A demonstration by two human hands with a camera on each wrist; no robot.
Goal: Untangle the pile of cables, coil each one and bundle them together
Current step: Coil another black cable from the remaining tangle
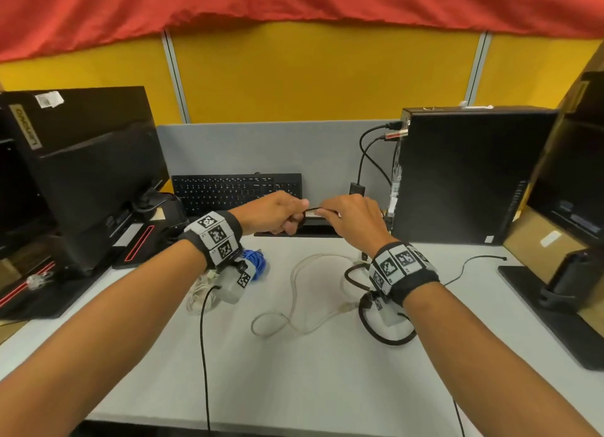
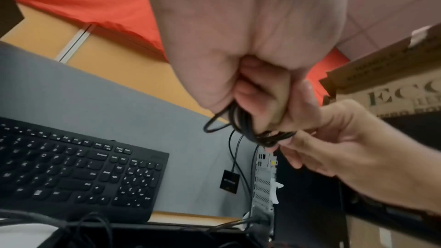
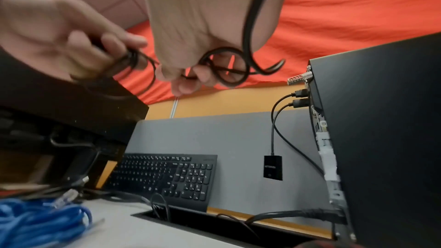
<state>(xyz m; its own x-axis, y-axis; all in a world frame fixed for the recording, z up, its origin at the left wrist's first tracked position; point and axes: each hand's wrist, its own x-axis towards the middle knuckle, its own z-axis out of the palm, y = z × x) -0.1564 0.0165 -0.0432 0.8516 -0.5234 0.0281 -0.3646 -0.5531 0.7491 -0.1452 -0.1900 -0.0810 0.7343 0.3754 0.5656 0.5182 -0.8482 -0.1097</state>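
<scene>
- Cables lay nearest me on the desk [image 1: 294, 371]: a clear cable [image 1: 295, 292] in the middle, a blue cable [image 1: 258, 260] under my left wrist.
- Farther out, I saw my left hand [image 1: 274, 212] gripping small loops of a thin black cable [image 1: 312, 210].
- My right hand [image 1: 351, 219] pinched the same cable just beside it, so the short piece ran left to right between them.
- I think the right hand should feed the next loop.
</scene>
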